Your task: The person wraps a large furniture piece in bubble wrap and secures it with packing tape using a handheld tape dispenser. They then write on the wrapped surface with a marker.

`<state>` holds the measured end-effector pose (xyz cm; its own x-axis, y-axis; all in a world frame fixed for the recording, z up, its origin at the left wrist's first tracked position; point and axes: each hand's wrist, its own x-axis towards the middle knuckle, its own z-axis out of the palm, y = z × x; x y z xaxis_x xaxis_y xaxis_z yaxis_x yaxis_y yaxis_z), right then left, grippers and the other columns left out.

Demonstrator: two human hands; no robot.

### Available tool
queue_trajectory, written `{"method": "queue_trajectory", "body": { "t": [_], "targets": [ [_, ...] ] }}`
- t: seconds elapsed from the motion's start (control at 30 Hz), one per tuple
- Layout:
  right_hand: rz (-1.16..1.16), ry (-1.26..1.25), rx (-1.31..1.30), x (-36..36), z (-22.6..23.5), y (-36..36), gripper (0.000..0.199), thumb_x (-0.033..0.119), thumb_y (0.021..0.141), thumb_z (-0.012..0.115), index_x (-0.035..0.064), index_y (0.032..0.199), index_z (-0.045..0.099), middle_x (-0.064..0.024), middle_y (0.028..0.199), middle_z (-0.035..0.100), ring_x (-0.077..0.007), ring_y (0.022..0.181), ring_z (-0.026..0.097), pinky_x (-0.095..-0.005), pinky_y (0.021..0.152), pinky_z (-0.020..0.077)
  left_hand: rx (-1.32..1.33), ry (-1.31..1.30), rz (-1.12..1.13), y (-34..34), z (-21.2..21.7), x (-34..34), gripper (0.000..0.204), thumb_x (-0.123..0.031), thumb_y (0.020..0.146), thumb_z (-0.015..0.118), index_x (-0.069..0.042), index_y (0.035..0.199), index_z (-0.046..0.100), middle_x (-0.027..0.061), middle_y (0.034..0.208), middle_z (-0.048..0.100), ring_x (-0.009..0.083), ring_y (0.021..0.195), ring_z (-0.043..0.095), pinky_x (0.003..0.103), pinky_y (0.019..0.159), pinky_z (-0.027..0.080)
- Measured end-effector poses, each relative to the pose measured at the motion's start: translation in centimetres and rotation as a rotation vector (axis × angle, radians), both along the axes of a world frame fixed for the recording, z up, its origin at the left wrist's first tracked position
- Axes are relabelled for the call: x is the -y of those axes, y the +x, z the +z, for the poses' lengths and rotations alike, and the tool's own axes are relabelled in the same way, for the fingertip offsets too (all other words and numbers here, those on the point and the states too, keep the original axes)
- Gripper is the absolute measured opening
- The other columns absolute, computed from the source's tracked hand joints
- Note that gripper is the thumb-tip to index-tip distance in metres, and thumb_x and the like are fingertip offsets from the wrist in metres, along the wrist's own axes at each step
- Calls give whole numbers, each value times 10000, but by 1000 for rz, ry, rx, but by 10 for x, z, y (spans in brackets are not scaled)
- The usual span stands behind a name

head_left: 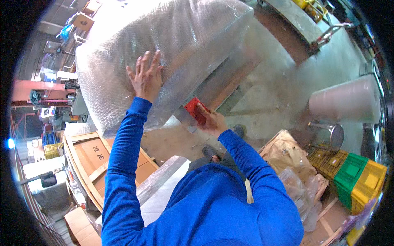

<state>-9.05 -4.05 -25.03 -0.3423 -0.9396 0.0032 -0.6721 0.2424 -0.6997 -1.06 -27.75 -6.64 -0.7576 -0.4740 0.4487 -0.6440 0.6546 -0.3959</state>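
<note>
A large bulky item wrapped in bubble wrap fills the upper middle of the view. My left hand lies on its surface with the fingers spread, holding nothing. Close to the lower edge of the wrapped item, my right hand is closed around a small red hand-held tool. That tool has a flat, blocky front, and its exact kind does not show. Below the wrap's edge, a brownish beam-like part is visible.
A thick roll of bubble wrap and a round stool stand at right. Green and yellow crates sit at lower right, near crumpled brown paper. A wood-framed carton is at left. A flat cart stands far right.
</note>
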Motion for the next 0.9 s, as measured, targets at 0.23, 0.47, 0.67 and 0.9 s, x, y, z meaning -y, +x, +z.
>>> {"method": "queue_trajectory", "body": {
  "t": [0.23, 0.47, 0.67, 0.9],
  "targets": [
    [50, 62, -26, 16, 18, -5, 898, 368, 693, 758, 172, 1482, 378, -251, 974, 684, -433, 837, 685, -513, 701, 570, 678, 1, -385, 59, -103, -46, 663, -261, 945, 392, 20, 1528, 245, 139, 1621, 209, 289, 1497, 189, 458, 1230, 76],
    [268, 412, -493, 92, 72, 13, 545, 215, 814, 626, 47, 1326, 545, -150, 902, 726, -366, 828, 710, -460, 683, 575, 1049, -168, -361, 49, -186, -13, 635, -180, 965, 371, -33, 1556, 191, 126, 1626, 202, 305, 1492, 207, 462, 1228, 123],
    [-18, 42, -103, -17, 22, 12, 556, 283, 804, 650, 92, 1319, 563, -168, 990, 706, -368, 884, 683, -471, 744, 550, 1122, 485, -298, 25, -142, -56, 637, -441, 1017, 363, 7, 1469, 381, 163, 1508, 421, 319, 1417, 353, 486, 1205, 177],
    [-567, -293, 70, -103, 73, 18, 824, 327, 707, 771, 190, 1459, 464, -214, 951, 657, -403, 813, 668, -456, 720, 553, 135, 2370, 416, -61, -115, -76, 589, -561, 991, 469, -35, 1216, 607, 92, 1184, 659, 259, 995, 673, 454, 911, 528]
  ]
}}
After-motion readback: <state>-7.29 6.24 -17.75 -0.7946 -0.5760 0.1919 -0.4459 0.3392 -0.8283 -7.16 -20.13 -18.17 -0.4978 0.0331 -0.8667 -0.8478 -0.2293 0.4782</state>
